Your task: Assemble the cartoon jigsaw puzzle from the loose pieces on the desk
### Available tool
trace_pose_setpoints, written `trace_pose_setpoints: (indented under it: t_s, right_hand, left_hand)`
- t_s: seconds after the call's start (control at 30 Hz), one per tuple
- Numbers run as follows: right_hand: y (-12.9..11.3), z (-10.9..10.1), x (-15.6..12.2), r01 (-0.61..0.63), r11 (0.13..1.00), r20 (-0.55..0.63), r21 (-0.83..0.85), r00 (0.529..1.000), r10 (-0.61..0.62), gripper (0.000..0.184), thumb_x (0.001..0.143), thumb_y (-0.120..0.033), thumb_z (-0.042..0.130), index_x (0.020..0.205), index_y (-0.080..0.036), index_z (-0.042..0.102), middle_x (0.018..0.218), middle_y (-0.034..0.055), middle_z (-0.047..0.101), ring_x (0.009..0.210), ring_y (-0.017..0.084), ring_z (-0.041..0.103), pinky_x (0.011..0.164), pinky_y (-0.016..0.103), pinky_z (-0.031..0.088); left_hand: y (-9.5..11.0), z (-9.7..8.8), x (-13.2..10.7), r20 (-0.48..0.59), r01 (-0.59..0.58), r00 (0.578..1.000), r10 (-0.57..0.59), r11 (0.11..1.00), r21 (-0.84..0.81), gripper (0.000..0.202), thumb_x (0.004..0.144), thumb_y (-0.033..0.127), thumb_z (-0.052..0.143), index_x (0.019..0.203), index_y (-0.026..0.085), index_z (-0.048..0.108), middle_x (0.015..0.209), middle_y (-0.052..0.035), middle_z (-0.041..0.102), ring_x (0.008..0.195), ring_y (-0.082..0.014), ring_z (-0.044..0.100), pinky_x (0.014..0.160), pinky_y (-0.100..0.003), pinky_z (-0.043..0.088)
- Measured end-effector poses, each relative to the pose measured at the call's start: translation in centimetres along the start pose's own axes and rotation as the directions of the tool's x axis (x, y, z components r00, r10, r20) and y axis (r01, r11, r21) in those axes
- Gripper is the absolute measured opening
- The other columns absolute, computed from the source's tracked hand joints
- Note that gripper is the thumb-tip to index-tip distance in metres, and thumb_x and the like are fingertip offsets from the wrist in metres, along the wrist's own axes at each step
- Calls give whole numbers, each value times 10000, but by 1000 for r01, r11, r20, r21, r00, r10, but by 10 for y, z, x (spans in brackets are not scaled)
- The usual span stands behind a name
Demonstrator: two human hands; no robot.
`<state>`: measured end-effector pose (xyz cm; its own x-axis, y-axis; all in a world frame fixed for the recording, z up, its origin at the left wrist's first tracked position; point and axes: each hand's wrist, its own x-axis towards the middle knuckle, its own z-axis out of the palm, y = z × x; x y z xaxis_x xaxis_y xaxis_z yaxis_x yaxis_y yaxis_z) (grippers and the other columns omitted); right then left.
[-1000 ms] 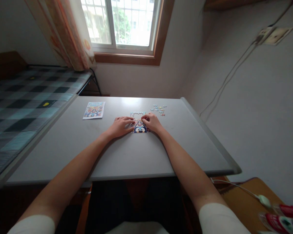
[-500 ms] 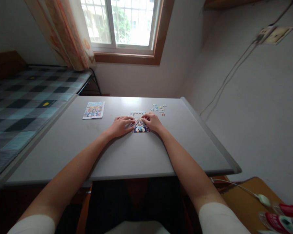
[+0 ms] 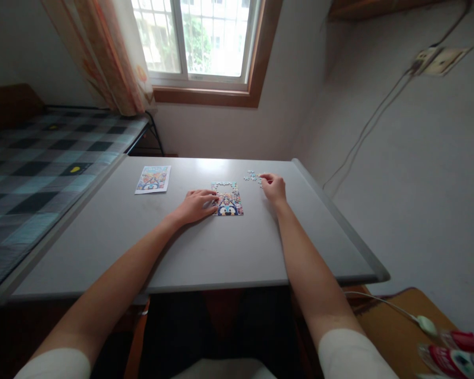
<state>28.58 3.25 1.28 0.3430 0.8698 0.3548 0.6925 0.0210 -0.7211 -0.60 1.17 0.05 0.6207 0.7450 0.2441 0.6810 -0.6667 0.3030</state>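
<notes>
A small colourful jigsaw puzzle lies partly assembled on the grey table, with a gap in its upper part. My left hand rests flat against the puzzle's left edge, fingers stretched toward it. My right hand is over the heap of loose puzzle pieces to the right of the puzzle, fingers curled in a pinch at the heap. Whether a piece is between the fingertips is too small to tell.
A printed reference picture lies at the table's far left. A bed with a checked cover stands left of the table. A window and curtain are behind. A wooden stool with a cable and tubes is at lower right.
My right hand has left the puzzle and moved right and away to the loose pieces. My left hand has stayed at the puzzle's left edge.
</notes>
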Motion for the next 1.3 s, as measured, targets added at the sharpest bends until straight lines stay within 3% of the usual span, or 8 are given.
trace_pose_setpoints:
  t_s: [0.17,0.33,0.7,0.9,1.3]
  right_hand:
    - [7,-12,2,-176,977,9,-119,984,178,260,781,-198,517,924,-161,732,888,74,726,839,186,657,813,276,482]
    - [15,-11,1,-227,947,84,-228,964,251,234,765,-214,585,946,-196,732,973,62,723,923,185,649,849,272,472]
    - [34,-2,2,-137,944,71,-302,984,165,245,721,-194,598,906,-238,752,905,61,699,838,201,630,812,320,480]
    - [33,-3,1,-140,946,80,-292,982,169,219,749,-241,617,924,-228,748,903,68,689,841,200,624,823,324,472]
    - [29,-2,-3,-149,951,80,-270,981,176,125,710,-326,689,771,-217,691,877,52,689,858,199,619,840,348,456]
  left_hand:
    - [-1,1,0,-7,-12,1000,12,1000,3,375,889,488,489,1194,320,628,1341,-8,570,1227,-233,502,1023,-419,329]
    - [-2,1,0,-6,-7,1000,7,1000,-1,378,882,489,498,1195,326,631,1337,-8,573,1231,-243,497,1020,-422,333]
    - [-1,1,0,-5,-8,1000,8,1000,-9,380,885,502,487,1194,332,628,1337,-11,572,1227,-238,501,1027,-423,318]
    - [-2,2,0,-7,-9,1000,9,1000,-4,381,886,498,487,1198,329,625,1342,-13,568,1229,-236,497,1021,-417,323]
    - [0,0,0,-20,-12,1000,12,1000,-9,375,881,497,492,1178,324,643,1321,-22,585,1210,-248,514,1012,-433,331]
